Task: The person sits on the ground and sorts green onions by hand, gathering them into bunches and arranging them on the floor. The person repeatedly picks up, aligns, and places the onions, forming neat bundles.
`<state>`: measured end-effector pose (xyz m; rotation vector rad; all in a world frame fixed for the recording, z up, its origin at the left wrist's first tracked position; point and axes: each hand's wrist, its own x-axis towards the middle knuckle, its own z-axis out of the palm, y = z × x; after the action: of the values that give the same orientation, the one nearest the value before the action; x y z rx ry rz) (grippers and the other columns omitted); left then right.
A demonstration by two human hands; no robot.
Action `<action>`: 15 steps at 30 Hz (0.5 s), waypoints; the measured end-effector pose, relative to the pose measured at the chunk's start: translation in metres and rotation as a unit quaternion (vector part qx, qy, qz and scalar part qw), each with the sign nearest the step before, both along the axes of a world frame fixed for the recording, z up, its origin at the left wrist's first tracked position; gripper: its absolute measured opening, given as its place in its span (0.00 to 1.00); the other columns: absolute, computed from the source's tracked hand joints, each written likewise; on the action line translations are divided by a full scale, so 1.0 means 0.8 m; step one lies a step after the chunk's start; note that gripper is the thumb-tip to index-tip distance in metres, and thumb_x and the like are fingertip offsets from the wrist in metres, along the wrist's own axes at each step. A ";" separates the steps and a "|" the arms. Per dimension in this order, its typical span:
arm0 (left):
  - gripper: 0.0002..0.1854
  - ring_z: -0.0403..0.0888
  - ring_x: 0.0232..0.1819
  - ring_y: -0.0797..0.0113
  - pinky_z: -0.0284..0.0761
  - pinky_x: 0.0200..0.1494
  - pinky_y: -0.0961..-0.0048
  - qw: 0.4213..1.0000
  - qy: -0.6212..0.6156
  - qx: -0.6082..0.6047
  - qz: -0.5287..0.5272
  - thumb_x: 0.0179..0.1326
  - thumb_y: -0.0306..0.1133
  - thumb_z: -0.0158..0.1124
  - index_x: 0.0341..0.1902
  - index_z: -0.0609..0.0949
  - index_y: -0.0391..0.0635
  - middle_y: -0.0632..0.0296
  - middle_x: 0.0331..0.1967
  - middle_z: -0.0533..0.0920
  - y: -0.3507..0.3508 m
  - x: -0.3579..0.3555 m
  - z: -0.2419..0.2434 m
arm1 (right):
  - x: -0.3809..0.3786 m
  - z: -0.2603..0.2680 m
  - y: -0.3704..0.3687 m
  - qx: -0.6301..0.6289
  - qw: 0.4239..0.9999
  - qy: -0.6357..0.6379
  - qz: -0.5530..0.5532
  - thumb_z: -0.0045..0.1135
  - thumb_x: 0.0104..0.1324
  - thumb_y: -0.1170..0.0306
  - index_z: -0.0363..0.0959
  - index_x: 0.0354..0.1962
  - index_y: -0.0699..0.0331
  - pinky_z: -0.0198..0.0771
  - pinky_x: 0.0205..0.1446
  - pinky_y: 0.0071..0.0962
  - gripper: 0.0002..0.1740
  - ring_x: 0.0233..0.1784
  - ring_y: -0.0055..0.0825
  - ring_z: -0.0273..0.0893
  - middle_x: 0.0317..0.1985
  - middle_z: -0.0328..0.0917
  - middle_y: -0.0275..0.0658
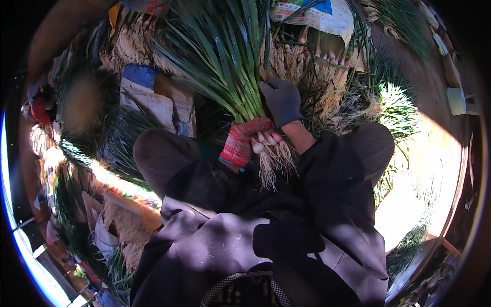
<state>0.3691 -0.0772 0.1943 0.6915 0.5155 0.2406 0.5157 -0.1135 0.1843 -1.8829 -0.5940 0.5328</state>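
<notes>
My left hand (pixel 247 140), in a red and white knitted glove, is closed around a bunch of green garlic (pixel 243 90) just above its bulbs. The pinkish-white bulbs (pixel 264 140) and pale roots (pixel 270 167) hang out below that grip, over my lap. Long green leaves (pixel 218 50) fan up and away from me. My right hand (pixel 282 100), in a grey glove, is curled against the right edge of the stalks. Its fingertips touch the bunch, and whether they pinch a leaf is hidden.
Beyond my right hand, rooted garlic bundles (pixel 326 80) lie partly under a printed woven sack (pixel 314 19). Another sack (pixel 153 99) lies at left. More bundles (pixel 130 42) sit at the far left, with leafy piles (pixel 399 107) at right. My bent knees (pixel 165 149) flank the bunch.
</notes>
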 end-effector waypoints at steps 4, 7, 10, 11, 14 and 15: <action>0.18 0.77 0.50 0.57 0.75 0.51 0.61 0.967 -0.127 -0.216 0.056 0.52 0.25 0.60 0.49 0.76 0.40 0.51 0.48 0.77 -0.005 0.002 0.011 | 0.013 -0.008 -0.004 0.162 0.878 0.448 -0.049 0.55 0.65 0.63 0.77 0.39 0.68 0.63 0.25 0.20 0.15 0.20 0.16 0.68 0.22 0.75 0.30; 0.23 0.72 0.58 0.54 0.68 0.60 0.50 0.937 -0.223 -0.264 0.059 0.51 0.25 0.61 0.54 0.74 0.42 0.53 0.56 0.74 -0.010 -0.001 0.019 | 0.034 -0.006 -0.006 0.225 0.785 0.577 -0.028 0.49 0.67 0.67 0.72 0.44 0.69 0.66 0.31 0.22 0.14 0.20 0.18 0.64 0.23 0.71 0.31; 0.23 0.75 0.54 0.54 0.68 0.60 0.49 0.946 -0.179 -0.261 0.071 0.52 0.25 0.62 0.55 0.74 0.41 0.50 0.57 0.74 -0.011 -0.006 0.019 | 0.042 -0.004 0.001 0.200 0.805 0.553 0.083 0.55 0.64 0.63 0.74 0.41 0.69 0.64 0.32 0.20 0.16 0.22 0.17 0.63 0.22 0.70 0.30; 0.23 0.76 0.52 0.55 0.70 0.59 0.51 0.952 -0.156 -0.256 0.068 0.52 0.25 0.61 0.54 0.74 0.40 0.49 0.57 0.74 -0.010 -0.007 0.017 | 0.040 -0.003 0.005 0.159 0.858 0.477 0.102 0.57 0.63 0.61 0.75 0.39 0.69 0.63 0.31 0.20 0.17 0.22 0.16 0.63 0.22 0.71 0.30; 0.19 0.80 0.44 0.60 0.77 0.48 0.64 0.976 -0.073 -0.195 0.055 0.54 0.25 0.60 0.52 0.75 0.37 0.47 0.52 0.77 -0.006 -0.009 0.008 | 0.029 0.003 0.015 0.115 0.946 0.292 0.087 0.63 0.58 0.58 0.77 0.33 0.66 0.59 0.27 0.20 0.18 0.22 0.14 0.64 0.20 0.71 0.28; 0.18 0.80 0.42 0.61 0.77 0.45 0.66 0.981 -0.048 -0.183 0.041 0.55 0.25 0.60 0.51 0.75 0.37 0.47 0.50 0.78 -0.005 -0.009 0.006 | 0.025 0.008 0.017 0.108 0.961 0.244 0.078 0.62 0.59 0.59 0.76 0.35 0.66 0.59 0.25 0.20 0.17 0.22 0.15 0.64 0.20 0.70 0.28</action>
<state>0.3615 -0.0812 0.1990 0.2997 0.4805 0.2460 0.5357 -0.0998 0.1905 -1.4316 -0.4506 0.9611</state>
